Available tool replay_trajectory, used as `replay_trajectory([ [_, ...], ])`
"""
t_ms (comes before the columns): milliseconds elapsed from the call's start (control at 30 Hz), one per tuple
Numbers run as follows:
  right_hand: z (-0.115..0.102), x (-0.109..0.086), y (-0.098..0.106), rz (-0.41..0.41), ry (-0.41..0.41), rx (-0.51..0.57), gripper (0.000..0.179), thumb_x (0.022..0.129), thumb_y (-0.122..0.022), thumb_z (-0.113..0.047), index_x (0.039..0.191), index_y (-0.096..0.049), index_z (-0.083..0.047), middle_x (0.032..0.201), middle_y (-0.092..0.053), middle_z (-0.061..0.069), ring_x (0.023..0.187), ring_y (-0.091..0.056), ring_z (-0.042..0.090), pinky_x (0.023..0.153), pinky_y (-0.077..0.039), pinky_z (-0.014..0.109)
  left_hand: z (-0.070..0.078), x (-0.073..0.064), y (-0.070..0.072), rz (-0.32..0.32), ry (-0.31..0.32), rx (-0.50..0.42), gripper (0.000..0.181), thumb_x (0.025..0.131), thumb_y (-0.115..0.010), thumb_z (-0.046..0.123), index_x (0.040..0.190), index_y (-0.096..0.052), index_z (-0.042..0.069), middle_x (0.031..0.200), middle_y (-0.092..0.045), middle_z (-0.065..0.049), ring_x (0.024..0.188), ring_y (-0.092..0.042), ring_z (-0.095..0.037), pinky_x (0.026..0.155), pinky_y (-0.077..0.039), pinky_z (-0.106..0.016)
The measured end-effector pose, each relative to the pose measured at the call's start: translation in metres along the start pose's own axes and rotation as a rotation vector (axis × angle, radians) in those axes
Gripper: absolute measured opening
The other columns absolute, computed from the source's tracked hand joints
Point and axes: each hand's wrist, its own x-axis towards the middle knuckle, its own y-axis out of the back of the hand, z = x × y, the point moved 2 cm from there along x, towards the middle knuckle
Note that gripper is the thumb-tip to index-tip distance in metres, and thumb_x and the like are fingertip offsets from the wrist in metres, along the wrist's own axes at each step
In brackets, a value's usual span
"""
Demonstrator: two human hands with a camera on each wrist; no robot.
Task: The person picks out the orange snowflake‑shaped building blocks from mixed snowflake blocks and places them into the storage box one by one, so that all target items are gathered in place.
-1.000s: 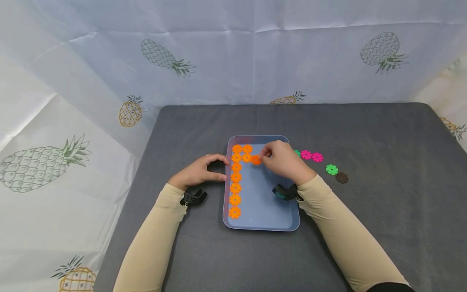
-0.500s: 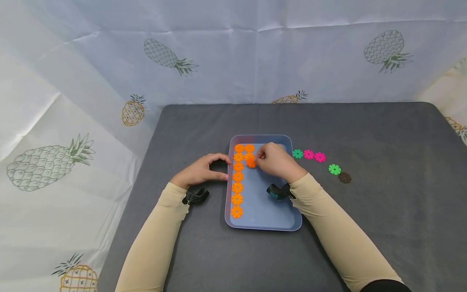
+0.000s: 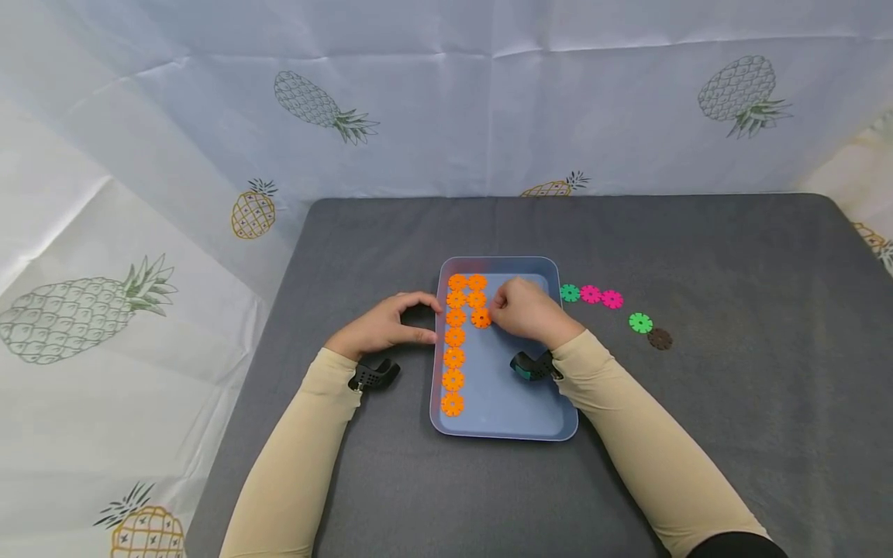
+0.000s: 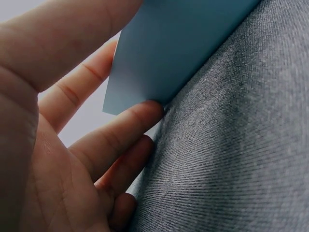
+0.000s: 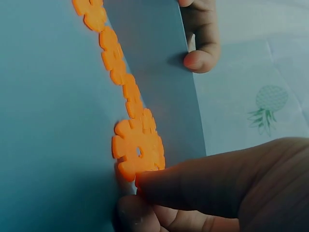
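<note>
In the head view my right hand (image 3: 526, 313) pinches an orange notched disc (image 3: 480, 318) between thumb and fingertips. The right wrist view shows this orange disc (image 5: 139, 149) tilted up close over the tray floor, its lower edge at the thumb. More orange discs (image 3: 454, 337) lie in a column along the left wall inside the blue tray (image 3: 516, 431), with a short second column beside its top. My left hand (image 3: 391, 324) rests against the tray's left side, thumb and index spread apart. From the left wrist, its fingers touch the outer tray wall (image 4: 159, 53).
Right of the tray, a green disc (image 3: 569, 293) and two pink discs (image 3: 601, 297) lie in a row on the grey cloth. Nearer are another green disc (image 3: 640, 323) and a brown disc (image 3: 660, 339). A pineapple-print sheet (image 3: 446, 116) hangs behind the table.
My right hand has brought the orange disc left and slightly toward the body, below the short second column. The left hand has stayed at the tray's side.
</note>
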Motion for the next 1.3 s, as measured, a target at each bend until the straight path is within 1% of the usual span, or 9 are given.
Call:
replay_trajectory([
  [167, 0.0022, 0.0017, -0.001, -0.005, 0.006, -0.001, 0.035, 0.094, -0.063, -0.009, 0.06, -0.058, -0.014, 0.055, -0.039, -0.005, 0.051, -0.039, 0.013, 0.054, -0.029, 0.027, 0.0001, 0.0003, 0.0002, 0.001, 0.004, -0.006, 0.038, 0.089, -0.087, 0.023, 0.123, -0.069, 0.022, 0.132, -0.064, 0.0, 0.127, -0.049, -0.023, 0.112, -0.036, -0.046],
  [400, 0.0026, 0.0021, -0.0017, -0.016, -0.002, 0.011, 0.035, 0.093, -0.064, -0.01, 0.059, -0.056, -0.014, 0.055, -0.039, -0.005, 0.05, -0.038, 0.012, 0.053, -0.029, 0.027, -0.0004, 0.0003, -0.0004, -0.003, -0.001, -0.015, 0.038, 0.09, -0.087, 0.023, 0.123, -0.069, 0.021, 0.131, -0.064, 0.0, 0.126, -0.05, -0.023, 0.112, -0.036, -0.045],
  [633, 0.0037, 0.0035, -0.0033, -0.013, -0.013, 0.015, 0.031, 0.094, -0.067, -0.012, 0.063, -0.063, -0.012, 0.056, -0.042, -0.005, 0.051, -0.04, 0.012, 0.054, -0.031, 0.027, -0.0003, 0.0, 0.0002, 0.0, 0.005, -0.005, 0.039, 0.089, -0.087, 0.022, 0.124, -0.069, 0.022, 0.132, -0.063, 0.0, 0.128, -0.048, -0.024, 0.112, -0.036, -0.047],
  [767, 0.0042, 0.0038, -0.0039, -0.005, -0.025, 0.005, 0.03, 0.093, -0.069, -0.015, 0.063, -0.064, -0.012, 0.056, -0.043, -0.005, 0.052, -0.041, 0.013, 0.054, -0.031, 0.027, -0.0004, 0.0003, -0.0004, 0.002, 0.012, -0.006, 0.039, 0.09, -0.087, 0.023, 0.124, -0.069, 0.022, 0.132, -0.063, 0.001, 0.127, -0.047, -0.023, 0.111, -0.036, -0.046],
  [1033, 0.0038, 0.0043, -0.0055, -0.012, -0.063, -0.016, 0.021, 0.089, -0.08, -0.022, 0.073, -0.073, -0.011, 0.065, -0.059, -0.001, 0.058, -0.051, 0.015, 0.055, -0.037, 0.027, -0.0014, 0.0027, -0.0001, -0.001, 0.004, -0.008, 0.04, 0.089, -0.087, 0.023, 0.124, -0.069, 0.021, 0.132, -0.063, 0.001, 0.126, -0.048, -0.023, 0.111, -0.037, -0.046],
  [1167, 0.0029, 0.0045, -0.0065, -0.006, -0.063, -0.033, 0.021, 0.089, -0.08, -0.023, 0.074, -0.073, -0.011, 0.066, -0.061, 0.0, 0.059, -0.053, 0.015, 0.055, -0.038, 0.027, -0.0013, 0.0027, -0.0004, -0.005, -0.005, -0.016, 0.039, 0.089, -0.087, 0.022, 0.124, -0.068, 0.02, 0.132, -0.064, 0.0, 0.125, -0.05, -0.023, 0.11, -0.037, -0.046],
  [1300, 0.0018, 0.0044, -0.007, 0.006, -0.052, -0.055, 0.02, 0.089, -0.079, -0.023, 0.074, -0.073, -0.011, 0.067, -0.062, 0.0, 0.059, -0.053, 0.015, 0.055, -0.039, 0.026, -0.0021, 0.0021, -0.0006, -0.002, 0.001, -0.017, 0.039, 0.089, -0.087, 0.021, 0.124, -0.068, 0.02, 0.132, -0.064, 0.001, 0.126, -0.049, -0.023, 0.11, -0.037, -0.045],
])
